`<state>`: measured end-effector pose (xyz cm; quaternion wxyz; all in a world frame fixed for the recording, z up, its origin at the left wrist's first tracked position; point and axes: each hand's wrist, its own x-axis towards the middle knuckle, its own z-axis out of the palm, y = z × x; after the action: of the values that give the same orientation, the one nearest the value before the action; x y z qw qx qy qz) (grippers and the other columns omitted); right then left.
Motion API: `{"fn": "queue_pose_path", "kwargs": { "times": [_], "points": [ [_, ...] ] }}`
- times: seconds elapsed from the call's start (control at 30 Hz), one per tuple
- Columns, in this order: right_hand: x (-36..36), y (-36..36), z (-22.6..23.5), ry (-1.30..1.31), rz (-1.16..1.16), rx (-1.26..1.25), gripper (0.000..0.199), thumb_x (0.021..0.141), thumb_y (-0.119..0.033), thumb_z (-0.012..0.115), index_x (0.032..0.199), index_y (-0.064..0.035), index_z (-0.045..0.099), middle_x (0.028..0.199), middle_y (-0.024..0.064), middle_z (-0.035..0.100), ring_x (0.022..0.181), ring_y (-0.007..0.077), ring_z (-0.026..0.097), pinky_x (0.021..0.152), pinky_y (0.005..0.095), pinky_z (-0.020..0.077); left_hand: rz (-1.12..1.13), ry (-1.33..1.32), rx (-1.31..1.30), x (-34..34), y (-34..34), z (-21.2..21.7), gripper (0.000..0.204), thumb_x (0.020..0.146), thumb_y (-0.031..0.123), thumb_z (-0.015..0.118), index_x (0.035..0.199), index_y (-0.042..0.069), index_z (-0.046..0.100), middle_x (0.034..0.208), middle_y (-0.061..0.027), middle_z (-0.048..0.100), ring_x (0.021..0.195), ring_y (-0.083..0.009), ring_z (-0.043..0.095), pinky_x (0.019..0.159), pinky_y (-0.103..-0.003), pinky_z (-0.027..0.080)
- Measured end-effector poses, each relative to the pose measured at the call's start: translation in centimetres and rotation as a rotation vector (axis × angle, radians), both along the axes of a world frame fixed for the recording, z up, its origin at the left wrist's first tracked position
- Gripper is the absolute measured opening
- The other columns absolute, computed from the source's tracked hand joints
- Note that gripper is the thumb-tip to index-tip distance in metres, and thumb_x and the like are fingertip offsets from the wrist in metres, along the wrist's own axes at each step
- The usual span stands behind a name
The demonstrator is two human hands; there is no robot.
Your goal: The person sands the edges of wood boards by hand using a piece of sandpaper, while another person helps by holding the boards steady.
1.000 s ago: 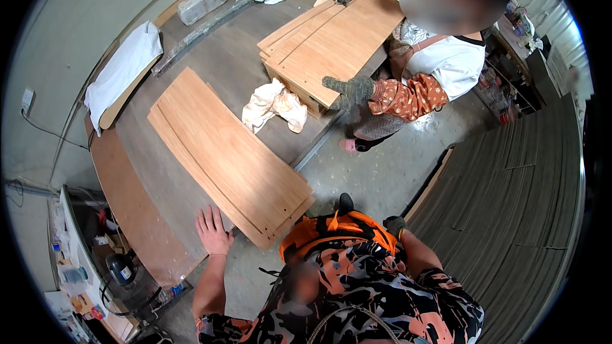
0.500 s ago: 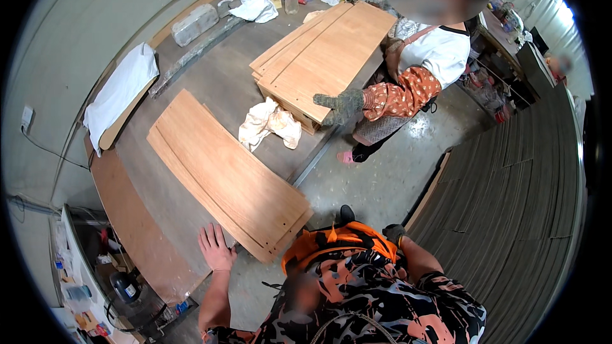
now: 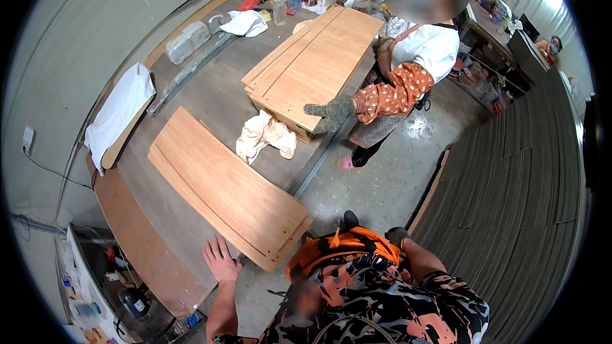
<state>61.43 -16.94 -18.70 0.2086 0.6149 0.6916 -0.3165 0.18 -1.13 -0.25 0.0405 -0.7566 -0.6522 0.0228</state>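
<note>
My left hand [image 3: 220,260] lies flat on the grey worktable [image 3: 210,99], fingers spread, holding nothing. It rests just left of the near end of a stack of long light-brown wood panels [image 3: 223,185]. My right hand [image 3: 396,236], in a dark glove, hangs at my side next to the edge of a dark pile of boards [image 3: 510,204]. Its fingers are too small to read. A co-worker in an apron stands across the table with a gloved hand [image 3: 331,111] on a second stack of wood panels [image 3: 312,67].
A crumpled cream rag [image 3: 266,135] lies between the two stacks. A white cloth [image 3: 118,111] covers a board at the table's left. Bottles, a red tool and a white rag [image 3: 245,22] crowd the far end. A concrete floor [image 3: 389,185] runs between table and boards.
The whole view has slid so the table sits lower and nearer. My left hand stays flat by the near stack's end. The co-worker's gloved hand remains on the far stack.
</note>
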Motion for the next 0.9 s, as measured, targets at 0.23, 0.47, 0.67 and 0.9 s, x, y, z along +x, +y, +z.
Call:
{"fn": "queue_pose_path", "kwargs": {
  "times": [0.23,0.47,0.67,0.9],
  "points": [
    [-0.2,-0.2,0.3,0.020,-0.003,0.030,0.046,0.071,-0.035,0.071,0.110,-0.0107,0.073,0.109,0.0163,0.073,0.105,0.0374,0.068,0.089,0.0444,0.0555,0.013,-0.010,-0.016,0.1,0.1,-0.2,0.103,0.063,0.027,0.087,0.151,0.005,0.037,0.158,-0.0163,0.033,0.147,-0.0427,0.026,0.122,-0.056,0.022],
    [-1.0,0.2,1.3,0.025,0.019,0.022,0.042,0.075,-0.035,0.068,0.109,-0.0108,0.074,0.107,0.0153,0.073,0.104,0.0371,0.069,0.087,0.0458,0.0557,0.004,-0.026,0.008,-0.3,0.0,-0.4,0.103,0.063,0.025,0.086,0.151,0.006,0.037,0.158,-0.0161,0.033,0.148,-0.0418,0.026,0.122,-0.056,0.022],
    [-0.9,0.1,1.6,-0.003,0.011,-0.025,0.039,0.085,-0.036,0.059,0.111,-0.0100,0.073,0.110,0.0160,0.073,0.107,0.0371,0.067,0.090,0.0451,0.0543,-0.015,-0.028,0.047,-0.4,0.1,-0.8,0.105,0.059,0.026,0.084,0.151,0.008,0.038,0.156,-0.0155,0.037,0.145,-0.0429,0.030,0.121,-0.058,0.023],
    [-0.7,0.1,1.8,-0.027,0.032,-0.067,0.037,0.091,-0.035,0.053,0.112,-0.0106,0.072,0.111,0.0161,0.072,0.109,0.0367,0.066,0.091,0.0448,0.0537,0.004,-0.043,0.017,0.1,0.1,-0.2,0.105,0.061,0.023,0.086,0.152,0.008,0.036,0.157,-0.0147,0.035,0.147,-0.0409,0.028,0.122,-0.056,0.023]
  ]
}}
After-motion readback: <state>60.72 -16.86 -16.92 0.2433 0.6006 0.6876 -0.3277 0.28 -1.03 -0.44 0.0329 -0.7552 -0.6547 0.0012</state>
